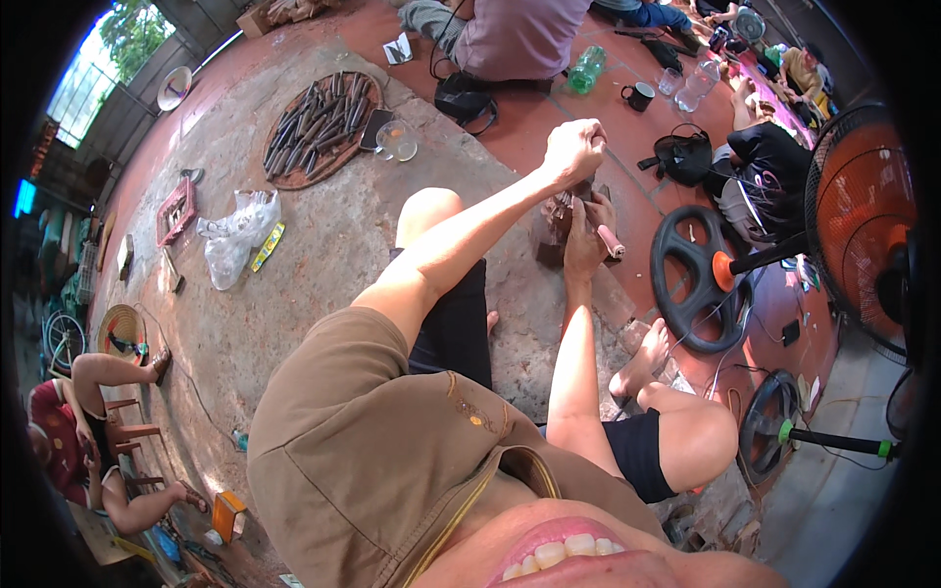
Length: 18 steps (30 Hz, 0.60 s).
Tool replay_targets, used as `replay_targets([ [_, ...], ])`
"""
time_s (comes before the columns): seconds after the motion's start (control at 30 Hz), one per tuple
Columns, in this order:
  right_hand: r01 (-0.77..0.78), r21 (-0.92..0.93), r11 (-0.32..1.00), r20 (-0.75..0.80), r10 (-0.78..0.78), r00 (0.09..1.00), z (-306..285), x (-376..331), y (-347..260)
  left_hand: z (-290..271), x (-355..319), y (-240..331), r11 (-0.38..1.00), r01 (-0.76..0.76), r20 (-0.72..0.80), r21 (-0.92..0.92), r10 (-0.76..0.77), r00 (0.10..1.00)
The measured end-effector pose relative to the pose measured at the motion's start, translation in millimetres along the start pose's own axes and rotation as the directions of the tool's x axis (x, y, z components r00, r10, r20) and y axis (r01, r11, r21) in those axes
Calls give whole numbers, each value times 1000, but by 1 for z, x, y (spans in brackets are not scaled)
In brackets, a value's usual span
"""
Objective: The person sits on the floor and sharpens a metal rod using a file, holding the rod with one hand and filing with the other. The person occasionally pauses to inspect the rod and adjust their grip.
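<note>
The person sits with a dark brown, squarish block [551, 238] just beyond the knees, near where grey concrete meets red tile; it seems set there so both hands can reach it easily. The right hand [586, 238] is at the block, beside a pink, rounded, stick-like piece [610, 241], perhaps to steady the work. The left hand [575, 154] is above it with fingers curled, arm stretched out.

Farther off, slender dark pieces [316, 120] are heaped on a round brown tray [343, 155], probably so they don't scatter. A black standing fan with orange blades [865, 220] is by the right side, presumably for air.

I cannot tell whether the left fist closes on anything, nor what the right fingers grip, since the hands overlap the work. The pink piece's far end is hidden. A neighbour in a mauve shirt [520, 41] is cut off at the top.
</note>
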State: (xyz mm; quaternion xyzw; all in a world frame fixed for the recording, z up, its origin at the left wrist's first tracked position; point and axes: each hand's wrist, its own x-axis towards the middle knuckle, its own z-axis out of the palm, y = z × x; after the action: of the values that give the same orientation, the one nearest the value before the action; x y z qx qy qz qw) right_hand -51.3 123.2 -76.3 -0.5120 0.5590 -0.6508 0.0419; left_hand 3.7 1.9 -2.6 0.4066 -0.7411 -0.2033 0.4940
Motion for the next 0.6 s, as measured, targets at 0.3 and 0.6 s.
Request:
replay_targets([
  [0.3,75,-91,993,-77,-82,994,-4,7,12,5,5,14,998,-61,-9,24,62,998],
  [0.6,30,24,999,-139,-26,990,1,2,14,0,-4,4,996,15,24,-91,-13,1000],
])
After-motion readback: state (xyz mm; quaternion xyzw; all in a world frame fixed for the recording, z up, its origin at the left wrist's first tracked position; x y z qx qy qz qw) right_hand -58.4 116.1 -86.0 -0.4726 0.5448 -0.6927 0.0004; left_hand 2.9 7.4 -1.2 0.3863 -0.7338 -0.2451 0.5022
